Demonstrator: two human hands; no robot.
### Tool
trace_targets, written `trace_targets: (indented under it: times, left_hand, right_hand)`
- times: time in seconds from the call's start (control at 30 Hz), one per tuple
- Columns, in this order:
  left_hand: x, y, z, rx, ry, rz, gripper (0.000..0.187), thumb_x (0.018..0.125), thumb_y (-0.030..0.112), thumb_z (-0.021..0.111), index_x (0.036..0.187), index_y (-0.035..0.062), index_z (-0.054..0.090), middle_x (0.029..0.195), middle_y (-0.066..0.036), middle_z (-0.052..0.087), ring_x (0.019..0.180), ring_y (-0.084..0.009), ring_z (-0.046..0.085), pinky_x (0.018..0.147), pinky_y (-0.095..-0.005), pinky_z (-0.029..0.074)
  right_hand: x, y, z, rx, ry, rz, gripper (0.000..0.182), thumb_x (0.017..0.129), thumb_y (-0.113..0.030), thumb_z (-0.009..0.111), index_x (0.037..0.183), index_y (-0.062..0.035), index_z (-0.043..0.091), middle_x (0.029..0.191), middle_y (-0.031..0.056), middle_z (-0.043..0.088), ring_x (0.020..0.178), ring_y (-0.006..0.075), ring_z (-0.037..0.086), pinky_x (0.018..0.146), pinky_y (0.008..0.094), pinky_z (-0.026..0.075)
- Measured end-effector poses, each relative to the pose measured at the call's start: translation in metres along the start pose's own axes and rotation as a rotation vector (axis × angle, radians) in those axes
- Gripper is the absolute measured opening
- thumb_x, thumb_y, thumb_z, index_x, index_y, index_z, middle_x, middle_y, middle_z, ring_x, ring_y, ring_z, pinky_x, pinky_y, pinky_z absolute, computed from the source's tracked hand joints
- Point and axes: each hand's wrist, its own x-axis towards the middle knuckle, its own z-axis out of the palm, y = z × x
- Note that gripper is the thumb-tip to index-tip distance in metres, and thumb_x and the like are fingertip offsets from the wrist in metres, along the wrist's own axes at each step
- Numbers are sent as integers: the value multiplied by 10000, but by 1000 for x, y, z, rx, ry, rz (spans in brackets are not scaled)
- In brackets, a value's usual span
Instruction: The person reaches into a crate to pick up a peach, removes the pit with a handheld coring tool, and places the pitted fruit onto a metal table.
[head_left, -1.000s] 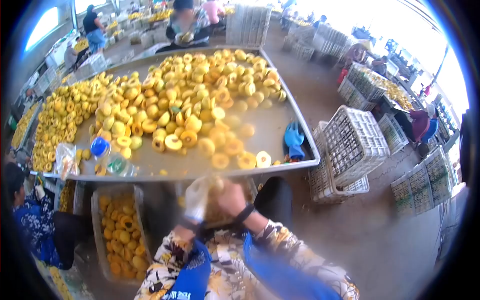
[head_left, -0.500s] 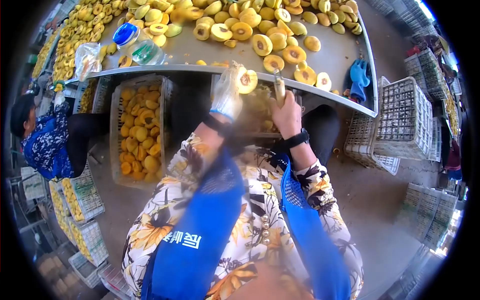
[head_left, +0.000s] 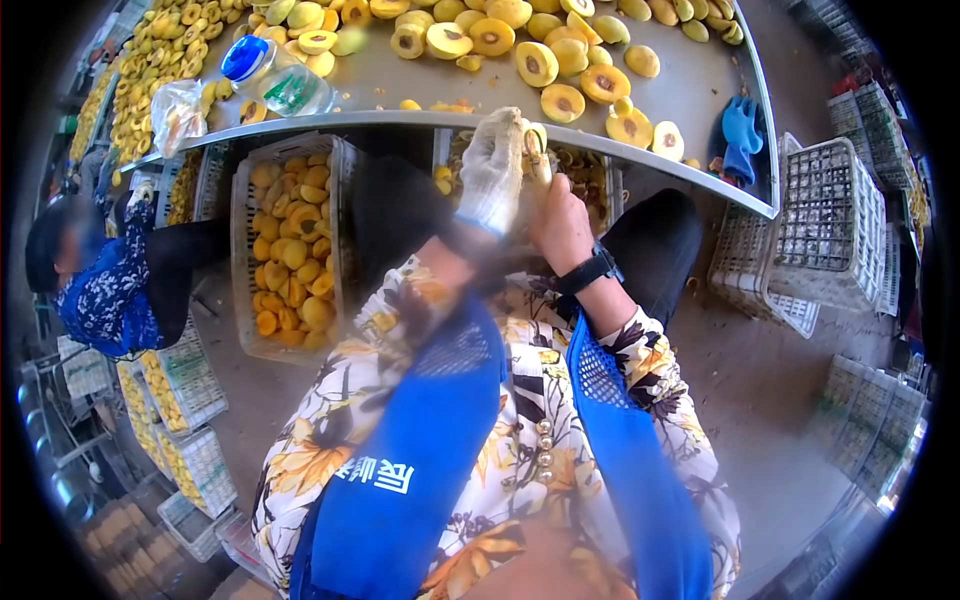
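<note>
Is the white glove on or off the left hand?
On: the white glove covers the left hand down to the wrist. The right hand is bare.

The bench (head_left: pixel 385 92) carries a blue-capped bottle (head_left: pixel 284 82), a plastic bag (head_left: pixel 178 115) to its left, halved fruit (head_left: pixel 536 63) on both sides, and a blue object (head_left: pixel 741 138) well right.

Two hands, one worktop (head_left: pixel 390 78), fruit halves (head_left: pixel 491 37) too many to count.
Top centre: one left hand (head_left: pixel 492 172), one right hand (head_left: pixel 563 226), one partly hidden tool (head_left: pixel 540 170). Upper left: one bottle (head_left: pixel 278 77), one clear bag (head_left: pixel 178 115). Upper right: one blue item (head_left: pixel 742 138). Under the worktop: one fruit-filled crate (head_left: pixel 344 172) left of centre, one container (head_left: pixel 614 190) behind the hands. Right: at least two stacked pale crates (head_left: pixel 828 212). Far left: one co-worker (head_left: pixel 110 295).
</note>
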Motion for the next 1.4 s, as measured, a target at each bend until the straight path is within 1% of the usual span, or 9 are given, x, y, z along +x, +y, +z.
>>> trace_targets:
  times: [0.33,0.43,0.57,0.93,1.03,1.17,1.27,1.33,1.4]
  left_hand:
    - [23,4,-30,74,-146,-262,189,855,165,541,969,21,590,820,-58,613,699,-101,574,607,-226,477]
    - [20,13,-24,56,-131,-132,155,839,144,576,906,4,567,699,-56,562,573,-135,545,516,-249,472]
    - [9,7,-19,-96,-32,-35,129,845,147,574,861,20,565,698,-63,564,589,-149,559,522,-260,477]
    - [18,2,-32,305,-55,-229,289,896,265,452,963,14,581,811,-78,618,661,-146,583,586,-244,470]
    - [21,1,-38,155,-231,-320,246,844,223,533,902,-13,568,713,-101,592,584,-178,573,502,-275,470]
    - [31,-3,-41,-118,-59,-487,278,845,306,525,869,30,554,706,-79,587,581,-183,572,490,-267,461]
    - [55,13,-87,-246,38,-435,314,852,379,498,842,68,541,740,-62,594,609,-199,582,499,-282,469]
    - [53,44,-129,-140,109,-393,297,857,382,492,826,92,545,733,-51,589,627,-194,582,480,-286,463]
    - [45,75,-174,541,171,6,292,845,354,518,817,72,589,753,-75,606,693,-203,592,564,-301,473]
  right_hand:
    - [-10,-1,1,110,-132,-120,257,768,-170,568,883,41,475,741,269,570,749,436,556,648,445,449]
    - [-10,-13,-6,214,-203,8,275,780,-191,574,889,50,496,731,265,568,717,414,570,635,418,458]
    - [-11,-2,23,419,-127,-107,199,791,-139,515,875,41,498,642,123,580,593,222,597,534,318,465]
    - [-23,-13,9,814,-527,285,94,782,-57,481,872,-29,472,556,23,479,352,102,429,309,232,346]
    - [-22,-11,9,982,-631,386,81,796,-48,491,874,-40,471,559,17,465,346,97,408,307,232,330]
    - [-13,5,11,1380,-883,383,80,814,-62,522,870,-47,466,567,16,455,341,92,384,305,229,305]
    - [-9,14,16,1494,-901,137,65,825,-89,540,840,-67,481,570,2,456,362,95,405,315,221,302]
    - [-9,33,17,1128,-731,136,45,822,-86,530,809,-72,489,558,-9,462,372,96,417,328,232,318]
    - [8,66,25,165,-434,-668,60,758,-43,538,750,-85,497,539,-16,485,380,119,435,368,256,363]
